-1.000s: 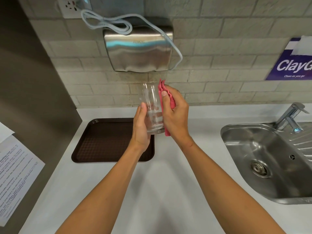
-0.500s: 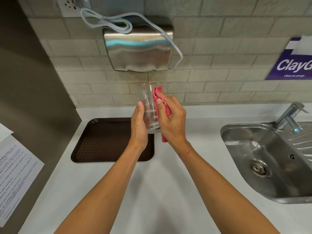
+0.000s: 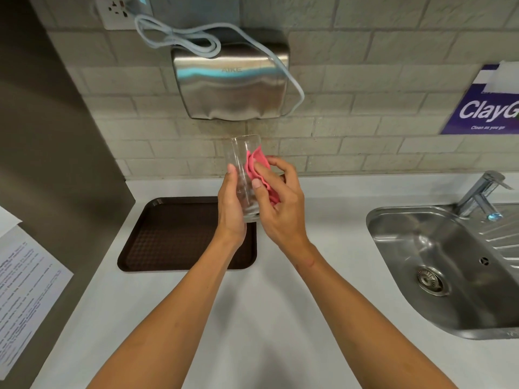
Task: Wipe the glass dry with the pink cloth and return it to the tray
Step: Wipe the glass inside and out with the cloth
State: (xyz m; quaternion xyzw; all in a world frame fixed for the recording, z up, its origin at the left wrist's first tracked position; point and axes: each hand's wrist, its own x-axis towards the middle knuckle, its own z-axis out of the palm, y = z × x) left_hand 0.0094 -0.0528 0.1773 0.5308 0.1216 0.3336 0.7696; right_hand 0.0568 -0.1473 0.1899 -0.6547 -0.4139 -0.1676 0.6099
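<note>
Lying at left on the white table (image 3: 252, 318), a brown tray (image 3: 174, 237); above its right edge, left hand (image 3: 230, 211) curled round an upright clear glass (image 3: 241, 153), right hand (image 3: 283, 211) pinching a bunched pink cloth (image 3: 259, 167) against the glass's right side; steel sink (image 3: 421, 248) far right.

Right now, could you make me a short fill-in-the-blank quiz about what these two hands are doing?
The left hand holds a clear ____ upright.
The right hand presses a ____ cloth against it.
A brown ____ lies on the counter below the left hand.
The steel sink is on the person's ____ side.
Missing: glass; pink; tray; right.
</note>
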